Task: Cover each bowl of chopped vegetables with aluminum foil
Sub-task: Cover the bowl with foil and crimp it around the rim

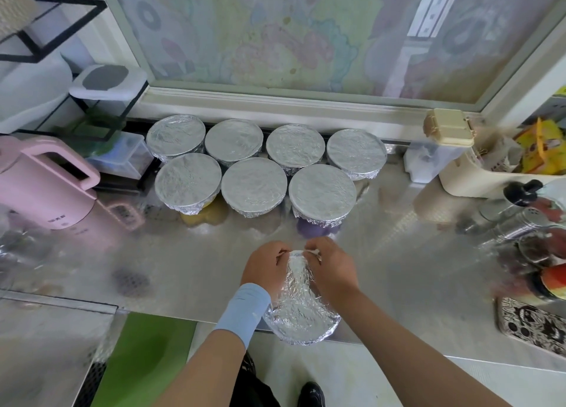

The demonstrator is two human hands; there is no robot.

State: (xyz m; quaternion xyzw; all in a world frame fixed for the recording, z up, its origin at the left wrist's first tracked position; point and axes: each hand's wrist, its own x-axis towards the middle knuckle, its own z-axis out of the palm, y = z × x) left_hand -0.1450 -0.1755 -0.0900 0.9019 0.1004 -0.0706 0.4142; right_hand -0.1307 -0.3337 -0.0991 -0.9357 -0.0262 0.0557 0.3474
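A head-worn camera looks down on a steel worktop (398, 253) below a window. A person's two bare hands meet over the near bowl (301, 330), which sits at the worktop's front edge, about midway along it, its near rim seeming to reach just past that edge. A crinkled foil sheet (298, 302) covers its top. The left hand (265, 267), with a pale blue wristband (242, 311), and the right hand (332, 268) are side by side at the bowl's far rim. Both have their fingers curled and pinch the foil's gathered far edge between them. The bowl lies directly under the hands and a little towards the person, and neither hand is nearer. The bowl is round, so any further tucking probably runs from the far rim down each side. Seven covered bowls (254, 183) stand in two rows along the back edge, well apart from the hands. A pink kettle (46, 186) stands at the left end.
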